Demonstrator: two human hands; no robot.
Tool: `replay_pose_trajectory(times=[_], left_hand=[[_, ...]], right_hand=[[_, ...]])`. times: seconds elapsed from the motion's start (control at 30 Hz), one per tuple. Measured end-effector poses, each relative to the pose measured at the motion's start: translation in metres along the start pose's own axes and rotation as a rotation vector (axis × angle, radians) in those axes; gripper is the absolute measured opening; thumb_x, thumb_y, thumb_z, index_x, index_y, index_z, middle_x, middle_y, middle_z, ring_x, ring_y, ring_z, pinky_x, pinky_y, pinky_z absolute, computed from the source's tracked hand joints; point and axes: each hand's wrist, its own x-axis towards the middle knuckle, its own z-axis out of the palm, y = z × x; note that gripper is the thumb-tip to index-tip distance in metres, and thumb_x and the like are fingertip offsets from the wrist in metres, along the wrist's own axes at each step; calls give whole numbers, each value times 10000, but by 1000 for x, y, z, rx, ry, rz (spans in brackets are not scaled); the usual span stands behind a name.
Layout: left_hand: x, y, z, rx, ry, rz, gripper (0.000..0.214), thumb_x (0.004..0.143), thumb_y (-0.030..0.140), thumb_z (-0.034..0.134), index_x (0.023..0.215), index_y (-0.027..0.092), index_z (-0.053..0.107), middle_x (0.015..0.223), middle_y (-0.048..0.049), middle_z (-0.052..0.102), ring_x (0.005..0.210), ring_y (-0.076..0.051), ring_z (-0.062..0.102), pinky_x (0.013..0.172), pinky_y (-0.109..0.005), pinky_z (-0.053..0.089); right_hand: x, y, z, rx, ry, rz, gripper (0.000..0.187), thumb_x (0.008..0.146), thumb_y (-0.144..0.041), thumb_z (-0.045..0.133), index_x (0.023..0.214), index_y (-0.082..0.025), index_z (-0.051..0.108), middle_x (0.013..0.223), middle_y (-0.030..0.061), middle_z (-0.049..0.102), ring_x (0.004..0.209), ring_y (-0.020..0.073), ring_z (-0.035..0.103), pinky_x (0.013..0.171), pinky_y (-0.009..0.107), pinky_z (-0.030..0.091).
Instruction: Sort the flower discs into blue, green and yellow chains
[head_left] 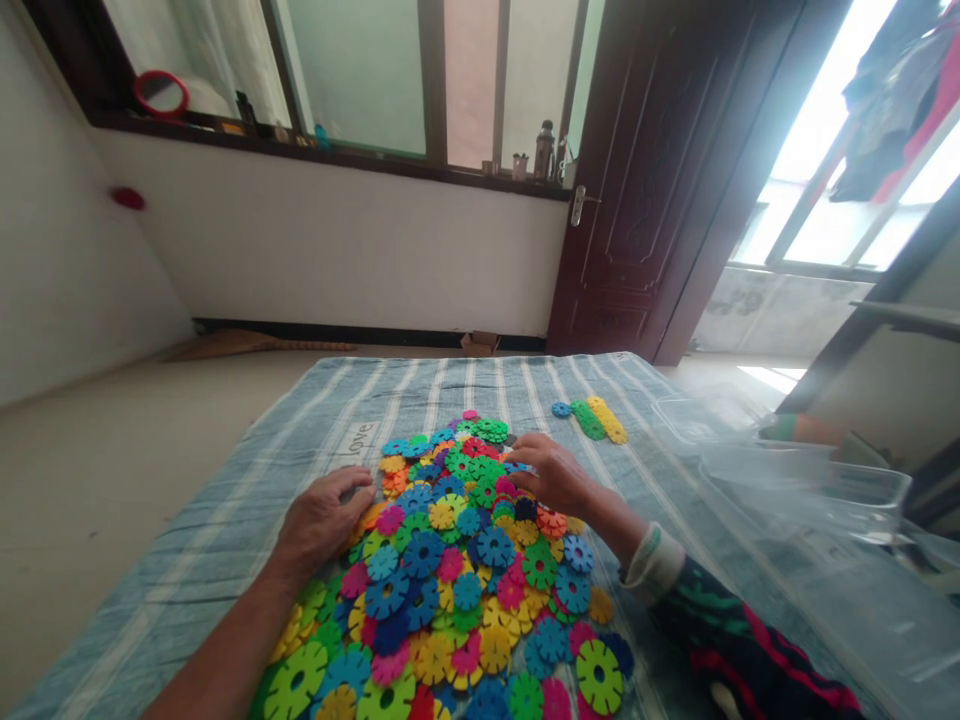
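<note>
A wide heap of colourful notched plastic discs (496, 547), snowflake-style building pieces in blue, green, yellow, pink and orange, covers the middle of the cloth. My left hand (324, 518) rests against the heap's left edge, thumb apart from the loosely bent fingers, and I see nothing in it. On the opposite side, my right hand (553, 474) reaches over the upper right of the heap. Its fingers are spread, with the tips among the discs. Beyond it lie a blue disc (561, 410), a green row of discs (587, 420) and a yellow row of discs (607, 420).
A striped blue cloth (300, 425) covers the surface under the discs. Clear plastic containers (810, 485) stand at the right. Farther off are a dark red door (637, 170), a small cardboard box (480, 343) on the floor and a windowsill with a flask (544, 150).
</note>
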Motion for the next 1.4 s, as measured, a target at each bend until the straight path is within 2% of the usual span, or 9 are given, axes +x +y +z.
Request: replay_pose_trajectory(times=[0.13,0.33,0.47,0.6,0.73,0.83,0.93,1.07,1.4], left_hand=[[0,-1,2,-4,-8,-6,357,677,456,473,784,202,699,1072,-76,707,1040,-250,635,971,-319,456],[0,-3,5,-16,17,-12,350,681,457,475,789,212,700,1062,-67,711,1024,-244,642,966,-316,459],[-1,-4,6,-22,27,-10,335,677,450,482,778,216,699,1055,-58,714,1012,-240,647,967,-312,460],[1,-4,5,-17,5,-14,352,676,461,474,795,218,700,1072,-62,708,1037,-256,635,970,-338,461],[3,-5,4,-10,-6,-25,361,669,470,475,797,210,692,1081,-83,705,1036,-262,634,979,-346,452],[3,-5,3,-5,-4,-15,339,679,460,474,787,220,687,1077,-78,708,1027,-256,638,972,-340,456],[3,-5,3,4,2,-12,338,678,459,475,784,225,695,1066,-70,713,1019,-258,644,965,-335,463],[4,-5,3,21,18,-5,328,660,473,492,765,243,702,1040,-36,722,988,-250,657,922,-297,491],[5,-8,3,34,-5,-3,345,665,478,501,799,234,704,1067,-48,716,1002,-241,651,951,-307,470]], right_hand=[[15,-13,10,-57,-58,-18,240,783,-254,695,1017,-199,693,1031,88,633,1011,220,563,849,346,460],[18,-23,15,-127,-201,-96,203,724,-247,742,916,-197,700,987,77,615,995,229,544,841,354,452],[15,-23,18,-14,-144,-99,126,693,-185,755,809,-189,707,985,72,626,1020,230,558,873,363,448],[18,-22,10,269,-64,-76,52,725,-145,707,738,-196,704,972,47,659,958,181,609,861,324,464],[20,9,-24,398,58,6,68,757,-176,647,773,-194,710,949,41,684,882,160,638,825,312,485],[11,54,-53,145,245,201,110,751,-182,604,718,-185,709,857,51,687,824,186,635,811,354,483],[-5,97,-69,-128,294,395,155,740,-153,570,710,-188,718,866,64,688,841,212,627,817,370,472],[-20,126,-67,-232,245,465,187,749,-139,545,730,-185,726,848,58,675,833,208,616,807,356,460],[-28,143,-53,-245,240,482,200,798,-151,537,819,-168,736,897,85,659,897,211,565,848,336,402]])
